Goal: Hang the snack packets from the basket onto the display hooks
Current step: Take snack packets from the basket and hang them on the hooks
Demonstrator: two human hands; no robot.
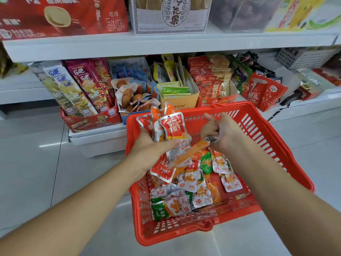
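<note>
Basket (273,141) of red slatted plastic noted on the pale tiled floor (36,154), just in front of the lower shelf (96,137); viewed from above, both forearms reaching in over its near rim. Left hand (147,146) found closed round a bunch of snack packets (173,126), orange and silver, fanned upward above the far left corner of the basket; fingers curled about the lower ends of the bunch. Right hand (221,133) found over the middle of the basket, fingers curled, pinching one long orange packet (191,150) by its dark-printed upper end; that packet slanting down and to the left, overlapping the lowest packet of the bunch; contact between them cannot be confirmed. Hands near each other but not touching. Loose packets (193,191) recorded on the basket bottom, below and nearer than both hands; mostly orange and silver, a few green; heaped toward the near left side, thinner toward the right wall. Behind the basket, open cartons (92,121) of other snacks lined along the lower shelf; larger boxes (64,15) on the upper shelf (166,45).
</note>
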